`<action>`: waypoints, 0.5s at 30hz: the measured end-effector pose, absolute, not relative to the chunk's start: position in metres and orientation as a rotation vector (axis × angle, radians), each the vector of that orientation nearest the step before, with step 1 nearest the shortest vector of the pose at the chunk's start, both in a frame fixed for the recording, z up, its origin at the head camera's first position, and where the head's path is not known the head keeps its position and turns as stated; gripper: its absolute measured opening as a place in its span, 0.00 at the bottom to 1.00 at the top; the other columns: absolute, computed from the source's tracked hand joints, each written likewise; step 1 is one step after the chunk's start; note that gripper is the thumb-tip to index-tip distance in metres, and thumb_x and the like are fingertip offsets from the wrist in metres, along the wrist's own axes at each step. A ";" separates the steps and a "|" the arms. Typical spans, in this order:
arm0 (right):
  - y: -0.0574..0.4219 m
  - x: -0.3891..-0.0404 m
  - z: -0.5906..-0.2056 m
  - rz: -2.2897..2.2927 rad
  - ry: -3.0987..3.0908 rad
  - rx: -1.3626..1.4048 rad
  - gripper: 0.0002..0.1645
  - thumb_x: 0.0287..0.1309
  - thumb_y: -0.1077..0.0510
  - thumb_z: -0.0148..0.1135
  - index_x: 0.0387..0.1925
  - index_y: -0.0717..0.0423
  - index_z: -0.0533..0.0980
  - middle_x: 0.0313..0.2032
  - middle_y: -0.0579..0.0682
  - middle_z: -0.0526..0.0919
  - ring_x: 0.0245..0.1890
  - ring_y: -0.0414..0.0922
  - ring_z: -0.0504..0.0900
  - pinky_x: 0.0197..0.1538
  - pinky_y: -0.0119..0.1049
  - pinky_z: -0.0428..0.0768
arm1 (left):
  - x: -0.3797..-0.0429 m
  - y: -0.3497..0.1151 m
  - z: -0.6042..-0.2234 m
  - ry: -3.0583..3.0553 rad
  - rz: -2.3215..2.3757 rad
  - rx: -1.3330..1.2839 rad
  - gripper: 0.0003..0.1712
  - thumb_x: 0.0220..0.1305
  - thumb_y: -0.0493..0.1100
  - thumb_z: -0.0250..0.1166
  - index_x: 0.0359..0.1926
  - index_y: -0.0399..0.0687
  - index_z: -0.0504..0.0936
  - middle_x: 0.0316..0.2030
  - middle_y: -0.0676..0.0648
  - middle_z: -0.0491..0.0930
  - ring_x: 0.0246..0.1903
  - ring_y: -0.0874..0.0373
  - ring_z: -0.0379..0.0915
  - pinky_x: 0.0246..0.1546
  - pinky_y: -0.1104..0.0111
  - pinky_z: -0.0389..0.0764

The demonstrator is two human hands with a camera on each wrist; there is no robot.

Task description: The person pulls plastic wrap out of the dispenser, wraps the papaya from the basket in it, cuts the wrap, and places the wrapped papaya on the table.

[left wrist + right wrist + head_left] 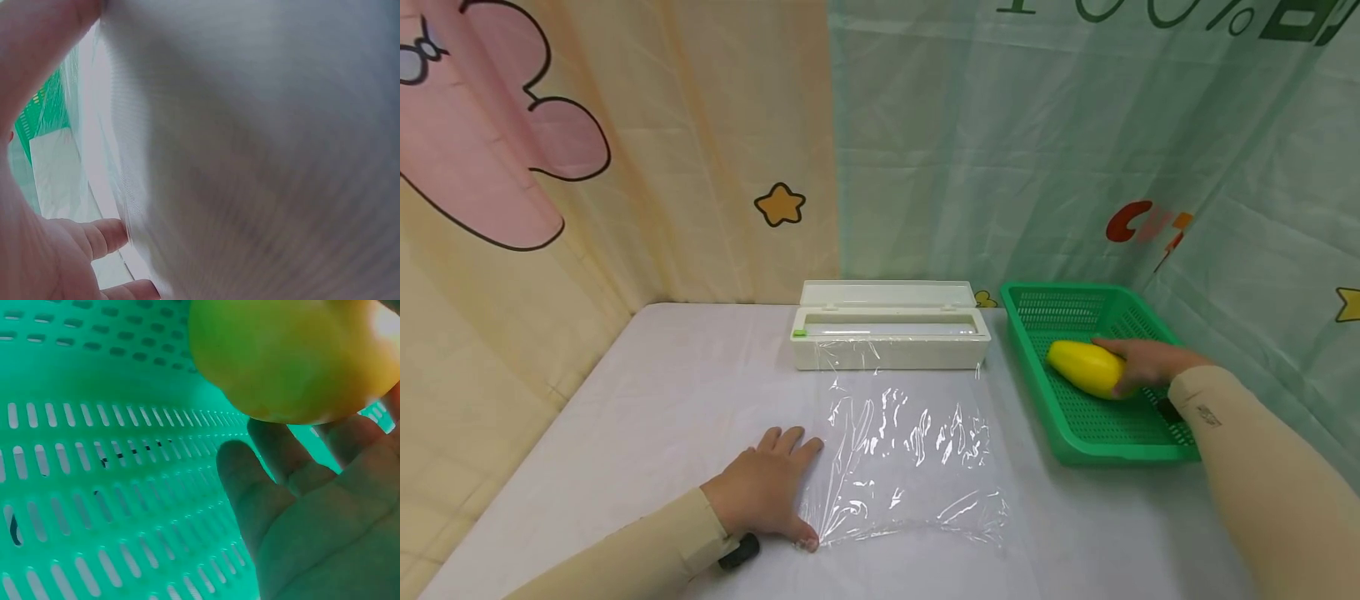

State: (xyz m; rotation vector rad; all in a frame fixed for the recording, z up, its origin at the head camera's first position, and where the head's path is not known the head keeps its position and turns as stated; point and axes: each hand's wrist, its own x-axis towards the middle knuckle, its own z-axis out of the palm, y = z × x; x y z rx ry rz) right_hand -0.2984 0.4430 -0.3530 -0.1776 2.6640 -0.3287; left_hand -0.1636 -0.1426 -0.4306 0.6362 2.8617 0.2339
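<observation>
My right hand [1146, 364] grips a long, smooth yellow fruit [1084, 367] by its right end, inside the green basket [1116, 454]. In the right wrist view the fruit [281, 356] looks yellow-green, and several fingers [250, 487] curl towards its underside. Spread flat on the table, my left hand [763, 487] rests at the near left corner of a sheet of cling film [910, 467]. Its thumb touches the film's corner. The clear, wrinkled sheet runs from a white cling film dispenser [891, 354], whose lid stands raised at the back.
A white cloth covers the table [685, 392]. Behind it hangs a printed curtain [925, 167], which also runs along both sides. The green basket stands at the right, near the dispenser, with raised slotted walls.
</observation>
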 end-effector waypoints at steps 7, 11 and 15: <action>0.447 -0.299 -0.356 -0.367 2.657 -0.205 0.64 0.54 0.57 0.79 0.82 0.60 0.50 0.73 0.82 0.56 0.60 0.71 0.69 0.61 0.75 0.69 | -0.164 -0.143 -0.431 2.856 0.244 0.630 0.76 0.25 0.76 0.85 0.75 0.45 0.69 0.74 0.32 0.66 0.72 0.29 0.60 0.59 0.34 0.76; 0.448 -0.299 -0.356 -0.378 2.661 -0.209 0.63 0.53 0.60 0.78 0.82 0.60 0.51 0.73 0.82 0.57 0.59 0.70 0.70 0.60 0.76 0.68 | -0.164 -0.143 -0.431 2.851 0.240 0.625 0.76 0.26 0.76 0.85 0.75 0.45 0.68 0.74 0.32 0.66 0.73 0.29 0.60 0.60 0.32 0.75; 0.448 -0.298 -0.357 -0.380 2.669 -0.220 0.62 0.53 0.60 0.78 0.82 0.60 0.52 0.72 0.82 0.59 0.57 0.69 0.70 0.59 0.75 0.69 | -0.165 -0.142 -0.431 2.854 0.233 0.629 0.76 0.26 0.77 0.84 0.75 0.46 0.68 0.74 0.32 0.66 0.72 0.29 0.60 0.59 0.33 0.76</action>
